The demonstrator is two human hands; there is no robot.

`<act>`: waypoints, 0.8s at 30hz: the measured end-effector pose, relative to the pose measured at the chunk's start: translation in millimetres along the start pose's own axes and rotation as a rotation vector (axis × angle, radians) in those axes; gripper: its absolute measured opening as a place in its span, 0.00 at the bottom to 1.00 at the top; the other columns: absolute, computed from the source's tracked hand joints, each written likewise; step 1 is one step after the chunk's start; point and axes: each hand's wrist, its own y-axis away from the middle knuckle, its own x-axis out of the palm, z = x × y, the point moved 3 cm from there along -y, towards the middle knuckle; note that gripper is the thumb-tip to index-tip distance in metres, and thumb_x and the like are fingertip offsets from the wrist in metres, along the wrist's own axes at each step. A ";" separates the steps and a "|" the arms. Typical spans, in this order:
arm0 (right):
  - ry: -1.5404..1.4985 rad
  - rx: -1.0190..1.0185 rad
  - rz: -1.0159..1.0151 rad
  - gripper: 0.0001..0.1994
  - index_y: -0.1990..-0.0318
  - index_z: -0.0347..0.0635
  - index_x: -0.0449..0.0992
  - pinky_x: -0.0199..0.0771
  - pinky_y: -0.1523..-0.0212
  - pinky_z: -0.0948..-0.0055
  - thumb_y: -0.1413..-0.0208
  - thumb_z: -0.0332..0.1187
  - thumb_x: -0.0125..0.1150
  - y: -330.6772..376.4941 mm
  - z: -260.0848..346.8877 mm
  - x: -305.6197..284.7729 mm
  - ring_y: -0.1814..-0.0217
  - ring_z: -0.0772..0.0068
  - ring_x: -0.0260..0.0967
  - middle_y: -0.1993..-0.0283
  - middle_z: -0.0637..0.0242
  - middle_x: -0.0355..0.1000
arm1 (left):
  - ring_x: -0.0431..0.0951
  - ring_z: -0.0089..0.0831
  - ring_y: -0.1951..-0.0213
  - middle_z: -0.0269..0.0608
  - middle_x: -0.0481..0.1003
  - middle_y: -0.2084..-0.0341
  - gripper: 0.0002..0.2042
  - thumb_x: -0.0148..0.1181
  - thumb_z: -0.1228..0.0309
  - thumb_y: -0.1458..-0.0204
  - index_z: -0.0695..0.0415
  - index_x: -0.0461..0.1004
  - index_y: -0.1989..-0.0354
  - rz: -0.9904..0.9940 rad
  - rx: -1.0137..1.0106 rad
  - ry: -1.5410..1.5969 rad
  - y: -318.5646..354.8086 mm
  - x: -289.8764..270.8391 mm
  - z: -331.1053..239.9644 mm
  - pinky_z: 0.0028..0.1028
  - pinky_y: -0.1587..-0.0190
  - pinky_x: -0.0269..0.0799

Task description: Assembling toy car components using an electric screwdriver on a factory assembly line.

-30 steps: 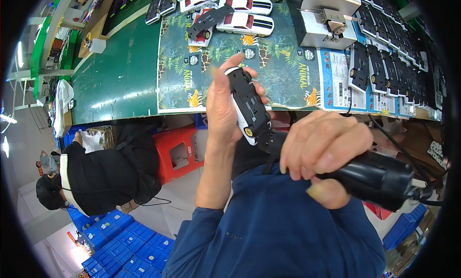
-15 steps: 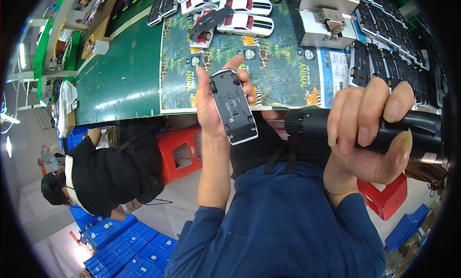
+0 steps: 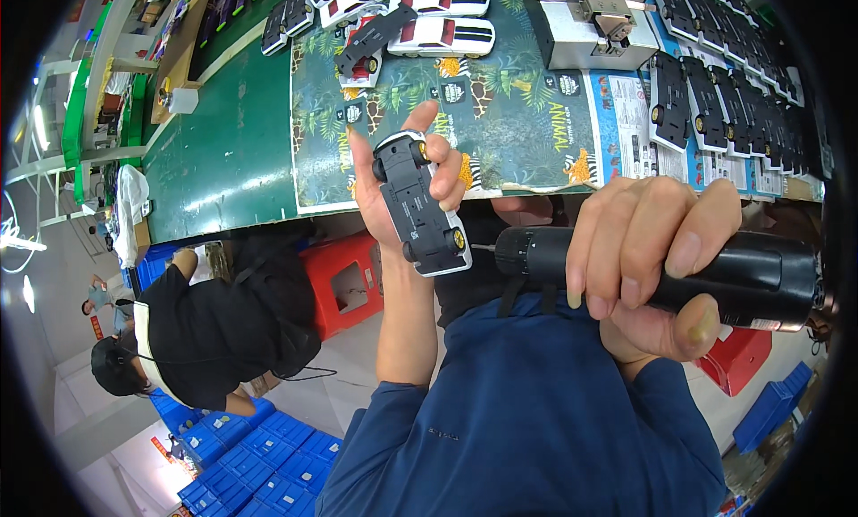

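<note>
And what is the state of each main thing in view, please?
Left hand: holding the toy car
Toy car: underside facing the camera
Right hand: wrapped around the electric screwdriver
Electric screwdriver: bit pointing toward the car
Striped white cars: upright
Cars at right: upside down, in rows

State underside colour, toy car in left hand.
The toy car's underside is black, best seen in the head view.
</note>
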 end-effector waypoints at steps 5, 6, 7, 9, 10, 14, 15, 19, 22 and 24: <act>-0.001 -0.013 0.007 0.17 0.60 0.49 0.61 0.75 0.79 0.78 0.42 0.45 0.64 4.3 1.5 0.6 0.83 0.79 0.69 0.76 0.73 0.66 | 0.69 0.34 0.72 0.54 0.75 0.62 0.41 0.32 0.38 0.36 0.69 0.56 0.34 0.044 0.028 -0.060 0.3 2.2 1.8 0.28 0.77 0.67; -0.006 -0.017 0.003 0.18 0.60 0.48 0.61 0.75 0.80 0.78 0.42 0.45 0.64 5.2 1.2 0.4 0.83 0.79 0.69 0.77 0.73 0.66 | 0.69 0.34 0.73 0.54 0.75 0.62 0.42 0.32 0.37 0.37 0.69 0.56 0.33 0.031 0.035 -0.089 0.5 4.0 2.1 0.28 0.78 0.67; -0.005 -0.017 0.003 0.18 0.60 0.48 0.61 0.75 0.80 0.78 0.42 0.45 0.64 5.1 1.2 0.1 0.83 0.79 0.69 0.77 0.73 0.66 | 0.70 0.33 0.74 0.54 0.75 0.63 0.42 0.31 0.37 0.37 0.69 0.55 0.33 0.019 0.040 -0.117 -0.3 6.3 2.4 0.29 0.79 0.67; -0.015 -0.021 0.011 0.17 0.60 0.48 0.61 0.75 0.80 0.78 0.42 0.45 0.64 5.1 1.1 -0.5 0.84 0.79 0.68 0.77 0.73 0.66 | 0.70 0.33 0.74 0.54 0.75 0.63 0.43 0.31 0.37 0.37 0.69 0.55 0.33 0.020 0.044 -0.135 -0.7 10.3 3.4 0.29 0.79 0.67; -0.016 -0.021 0.012 0.17 0.60 0.48 0.61 0.75 0.80 0.78 0.42 0.45 0.64 5.4 -0.4 -0.6 0.84 0.79 0.68 0.77 0.73 0.66 | 0.70 0.33 0.74 0.54 0.75 0.64 0.43 0.30 0.37 0.37 0.69 0.55 0.33 0.022 0.051 -0.157 0.2 11.2 2.8 0.29 0.79 0.68; -0.028 -0.041 0.013 0.17 0.61 0.48 0.62 0.75 0.81 0.78 0.42 0.44 0.65 7.4 -1.4 -0.2 0.84 0.79 0.69 0.77 0.73 0.66 | 0.71 0.34 0.74 0.55 0.75 0.63 0.43 0.31 0.37 0.37 0.69 0.55 0.33 0.029 0.054 -0.152 0.8 10.3 2.6 0.29 0.79 0.68; -0.025 -0.041 0.004 0.17 0.61 0.48 0.62 0.75 0.81 0.78 0.42 0.44 0.65 7.8 -0.3 -0.9 0.84 0.79 0.69 0.77 0.73 0.67 | 0.71 0.34 0.73 0.55 0.75 0.63 0.43 0.31 0.36 0.37 0.69 0.54 0.33 0.038 0.052 -0.147 0.2 10.8 2.8 0.29 0.79 0.68; -0.028 -0.042 0.022 0.17 0.61 0.47 0.63 0.76 0.81 0.78 0.43 0.44 0.66 7.3 -1.3 -0.5 0.83 0.79 0.70 0.77 0.72 0.67 | 0.72 0.34 0.73 0.55 0.75 0.63 0.44 0.32 0.36 0.37 0.70 0.54 0.33 0.098 0.059 -0.135 -0.5 11.2 0.6 0.30 0.79 0.70; -0.063 -0.065 0.044 0.17 0.61 0.46 0.63 0.77 0.80 0.78 0.43 0.43 0.66 6.9 -1.2 -2.4 0.83 0.79 0.70 0.77 0.72 0.67 | 0.72 0.35 0.74 0.55 0.75 0.64 0.44 0.32 0.36 0.38 0.71 0.53 0.33 0.131 0.072 -0.153 -1.1 12.8 2.7 0.30 0.80 0.70; -0.081 -0.089 0.054 0.17 0.61 0.46 0.63 0.78 0.79 0.77 0.43 0.43 0.66 6.5 0.0 -2.8 0.82 0.78 0.71 0.77 0.72 0.67 | 0.72 0.34 0.74 0.55 0.75 0.64 0.44 0.32 0.36 0.38 0.71 0.53 0.33 0.144 0.067 -0.158 -3.8 14.4 2.7 0.30 0.80 0.70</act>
